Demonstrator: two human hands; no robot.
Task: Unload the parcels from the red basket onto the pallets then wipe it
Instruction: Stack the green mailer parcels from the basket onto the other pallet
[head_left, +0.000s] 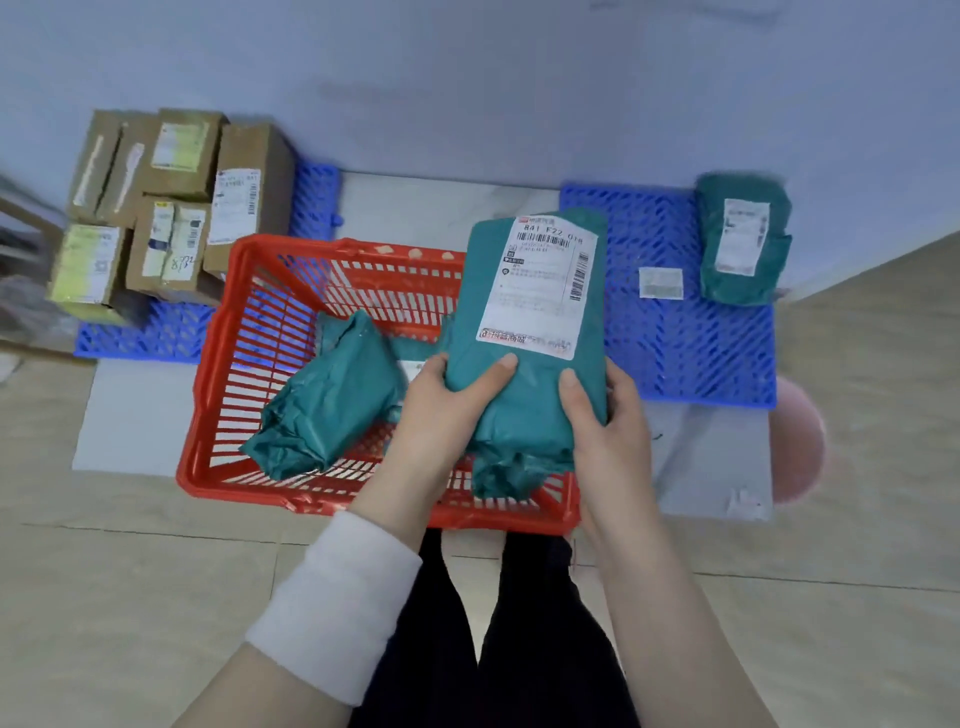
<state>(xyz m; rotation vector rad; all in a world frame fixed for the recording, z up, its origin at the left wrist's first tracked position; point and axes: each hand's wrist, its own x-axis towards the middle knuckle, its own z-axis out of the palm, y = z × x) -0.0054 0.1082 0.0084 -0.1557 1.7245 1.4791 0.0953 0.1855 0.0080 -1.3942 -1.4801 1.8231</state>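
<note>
Both hands, the left hand (441, 410) and right hand (608, 421), clasp the lower end of a green parcel (530, 332) held label-up above the red basket (218, 374), thumbs pressed on its front, fingers hidden behind. Right of the basket lies a blue pallet (665, 332) bearing another green parcel (743, 239), its label blurred. Left of the basket, cardboard boxes (171, 208) cover most of a second blue pallet (150, 332). Inside the basket rests a crumpled green parcel (327, 400), partly hiding something beneath it.
</note>
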